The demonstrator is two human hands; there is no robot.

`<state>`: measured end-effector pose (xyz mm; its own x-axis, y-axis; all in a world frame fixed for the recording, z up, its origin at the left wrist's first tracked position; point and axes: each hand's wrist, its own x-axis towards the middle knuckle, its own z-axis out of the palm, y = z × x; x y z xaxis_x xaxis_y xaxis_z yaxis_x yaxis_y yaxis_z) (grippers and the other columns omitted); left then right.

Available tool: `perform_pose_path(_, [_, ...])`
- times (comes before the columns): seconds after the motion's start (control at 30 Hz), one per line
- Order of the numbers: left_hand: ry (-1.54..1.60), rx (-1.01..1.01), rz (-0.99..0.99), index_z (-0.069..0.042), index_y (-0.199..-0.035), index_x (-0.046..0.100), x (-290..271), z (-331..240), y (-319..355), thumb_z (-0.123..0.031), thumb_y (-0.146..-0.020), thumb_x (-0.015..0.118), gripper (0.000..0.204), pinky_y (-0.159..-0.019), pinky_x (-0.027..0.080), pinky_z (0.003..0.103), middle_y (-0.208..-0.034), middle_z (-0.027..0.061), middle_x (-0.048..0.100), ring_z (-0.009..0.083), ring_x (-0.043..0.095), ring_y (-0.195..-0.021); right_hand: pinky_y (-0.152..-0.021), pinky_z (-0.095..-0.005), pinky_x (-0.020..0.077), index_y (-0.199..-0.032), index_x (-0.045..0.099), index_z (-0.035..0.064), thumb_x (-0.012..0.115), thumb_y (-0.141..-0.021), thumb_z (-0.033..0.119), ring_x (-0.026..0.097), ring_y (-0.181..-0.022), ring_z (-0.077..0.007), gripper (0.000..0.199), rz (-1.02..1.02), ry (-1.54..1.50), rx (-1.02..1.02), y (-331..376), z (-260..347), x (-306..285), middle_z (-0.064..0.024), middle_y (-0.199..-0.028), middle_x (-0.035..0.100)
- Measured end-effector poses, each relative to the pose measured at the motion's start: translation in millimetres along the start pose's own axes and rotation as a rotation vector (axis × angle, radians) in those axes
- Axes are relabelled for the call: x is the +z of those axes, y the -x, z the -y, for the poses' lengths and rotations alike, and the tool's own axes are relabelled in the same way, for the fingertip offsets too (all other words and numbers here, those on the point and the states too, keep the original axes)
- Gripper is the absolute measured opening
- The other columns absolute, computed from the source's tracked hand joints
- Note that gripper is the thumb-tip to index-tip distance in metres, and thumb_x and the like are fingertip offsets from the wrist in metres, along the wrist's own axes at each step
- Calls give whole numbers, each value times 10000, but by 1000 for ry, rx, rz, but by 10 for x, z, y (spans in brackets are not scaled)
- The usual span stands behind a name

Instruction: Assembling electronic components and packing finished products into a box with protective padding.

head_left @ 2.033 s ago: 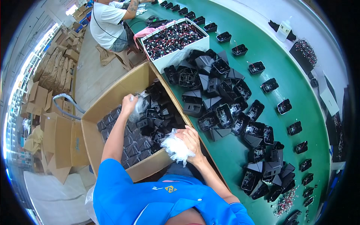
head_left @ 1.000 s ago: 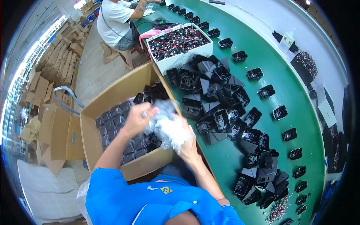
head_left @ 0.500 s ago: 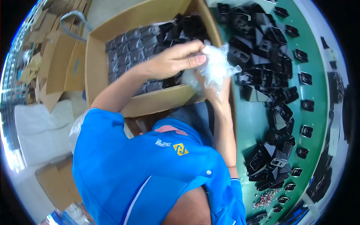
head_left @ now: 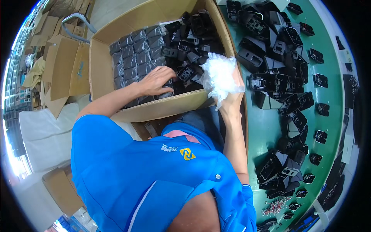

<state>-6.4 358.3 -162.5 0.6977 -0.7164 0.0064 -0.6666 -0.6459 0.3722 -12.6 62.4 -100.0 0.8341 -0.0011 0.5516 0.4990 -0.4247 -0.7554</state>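
Observation:
My right hand grips a crumpled bunch of clear plastic bags above the near right corner of a large cardboard box. The bunch hides most of its fingers. My left hand reaches into the box, its fingers bent and apart from the thumb, with nothing visible between them. Beneath and beside it lie rows of black parts wrapped in clear plastic. Loose black plastic housings are heaped in the box's right part, just past my left fingertips.
At right, a green worktable bears piles of black housings, a line of smaller black frames along its far side, and a scatter of small screws. A grey cart handle and open cartons stand at left.
My left hand has left the plastic bags and moved left and down into the box. My right hand keeps the bunch, now slightly lower.

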Motion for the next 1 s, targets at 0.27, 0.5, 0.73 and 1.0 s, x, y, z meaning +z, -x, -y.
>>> perform_pose_path(0.27, [-162, 348, 188, -101, -999, 614, 89, -59, 46, -240, -949, 480, 200, -1064, 328, 433, -1061, 62, 577, 246, 528, -1054, -743, -379, 509, -1121, 631, -4, 758, -735, 96, 636, -833, -309, 419, 12, 19, -35, -21, 17, -66, -147, -999, 665])
perform_pose_path(0.5, [-230, 262, 331, -82, -974, 626, 153, -50, -91, -200, -956, 490, 181, -982, 404, 416, -967, 54, 619, 235, 578, -962, -737, -385, 509, -1127, 626, -2, 737, -757, 94, 630, -826, -318, 397, 12, 15, -46, -15, 76, -75, -150, -984, 657])
perform_pose_path(0.73, [752, -471, -131, -38, -1036, 624, -329, -473, -646, -134, -914, 548, 173, -722, 497, 346, -891, 92, 661, 238, 613, -749, -748, -394, 512, -1121, 625, -14, 720, -777, 93, 636, -828, -322, 372, -7, 17, -27, -33, 68, -47, -157, -984, 662])
perform_pose_path(1.0, [-361, -184, 311, -73, -1087, 663, -24, -41, 40, -164, -823, 688, 279, -580, 510, 344, -997, 137, 549, 269, 595, -708, -761, -385, 518, -1133, 626, -13, 730, -771, 100, 641, -835, -319, 393, -6, 37, -52, 21, 82, -75, -158, -993, 671])
